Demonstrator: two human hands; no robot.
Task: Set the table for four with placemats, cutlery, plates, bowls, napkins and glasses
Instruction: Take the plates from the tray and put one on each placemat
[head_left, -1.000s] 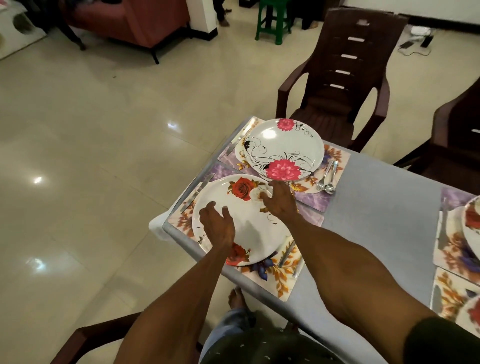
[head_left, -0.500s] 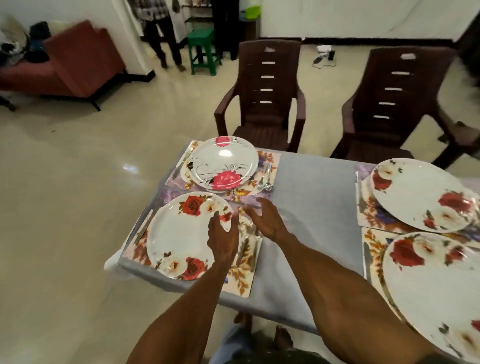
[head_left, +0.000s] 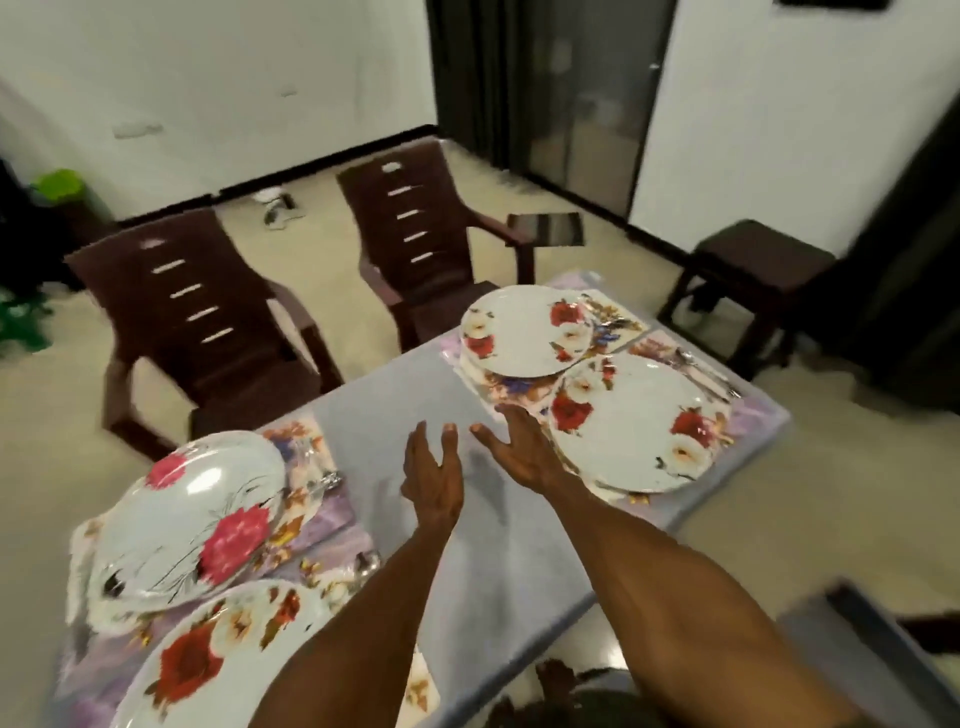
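Worktop (head_left: 457, 551): grey, four placemats laid, each carrying a floral plate (head_left: 636, 423).
My hands: left hand (head_left: 434, 475) and right hand (head_left: 522, 449) both empty, fingers spread, above the bare middle.
Doing it well: I'd centre bowls gently on plates.

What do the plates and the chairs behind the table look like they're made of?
Plates, e.g. the pink-flower plate and the near right plate: glossy white with printed flowers; the sharp glare suggests glazed ceramic or melamine, and I cannot tell which. Chairs, e.g. the left chair: dark brown, seemingly one piece, with slotted backs and a dull sheen, probably moulded plastic.
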